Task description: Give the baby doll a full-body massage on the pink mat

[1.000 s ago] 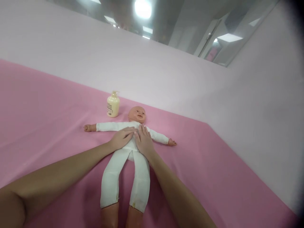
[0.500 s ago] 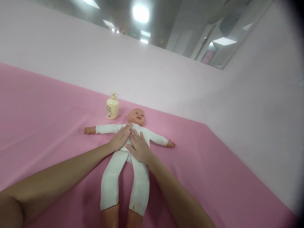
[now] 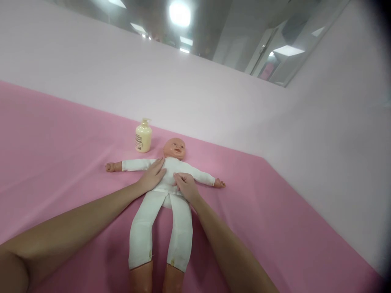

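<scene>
A baby doll [image 3: 168, 174] with a bald plastic head and a white cloth body lies on its back, arms stretched out to both sides. My left hand [image 3: 152, 175] rests flat on the left side of its chest, fingers extended toward the shoulder. On the right side of the chest, my right hand [image 3: 187, 186] has its fingers curled in a loose fist, with nothing visible in it. A pale yellow pump bottle [image 3: 143, 138] stands upright beyond the doll's arm on the left, touched by neither hand.
A pink padded surface [image 3: 76, 142] lies under the doll and bottle. Behind it and along the right rises a white wall [image 3: 198, 101]. A mirror or glass panel [image 3: 232, 36] at the top shows bright ceiling lights.
My right hand has gone from lying flat on the middle of the chest to curled fingers, shifting right and slightly toward me. My left hand stays flat, slightly further left.
</scene>
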`<state>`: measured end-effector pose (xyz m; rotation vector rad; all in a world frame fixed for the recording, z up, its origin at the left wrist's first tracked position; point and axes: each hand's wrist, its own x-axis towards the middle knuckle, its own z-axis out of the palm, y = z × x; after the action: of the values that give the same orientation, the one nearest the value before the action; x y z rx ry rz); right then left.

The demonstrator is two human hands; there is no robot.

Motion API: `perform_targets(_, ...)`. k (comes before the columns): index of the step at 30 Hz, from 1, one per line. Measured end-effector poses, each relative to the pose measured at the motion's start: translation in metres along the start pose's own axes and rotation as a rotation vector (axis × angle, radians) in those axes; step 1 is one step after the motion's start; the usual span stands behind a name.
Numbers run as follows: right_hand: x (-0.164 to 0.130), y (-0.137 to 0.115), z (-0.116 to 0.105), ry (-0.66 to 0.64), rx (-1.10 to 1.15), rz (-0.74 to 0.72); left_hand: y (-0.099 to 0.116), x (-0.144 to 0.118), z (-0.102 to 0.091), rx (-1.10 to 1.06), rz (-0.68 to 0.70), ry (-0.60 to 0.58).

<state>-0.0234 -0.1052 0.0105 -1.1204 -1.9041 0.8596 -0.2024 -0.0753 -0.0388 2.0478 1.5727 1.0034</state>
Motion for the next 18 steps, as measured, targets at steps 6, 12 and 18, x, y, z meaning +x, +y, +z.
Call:
perform_targets(6, -0.004, -0.003, 0.006, 0.195, -0.238, -0.106, 0.017, -0.007, -0.02, 0.149, 0.361, -0.159)
perform_targets(12, -0.006, -0.011, 0.003, -0.074, -0.496, -0.383, 0.037, -0.015, -0.029, -0.035, 0.73, -0.292)
perform_targets(18, 0.005, -0.004, 0.003, -0.221, -0.467, -0.244, 0.033, -0.014, -0.023, -0.155, 0.732, -0.288)
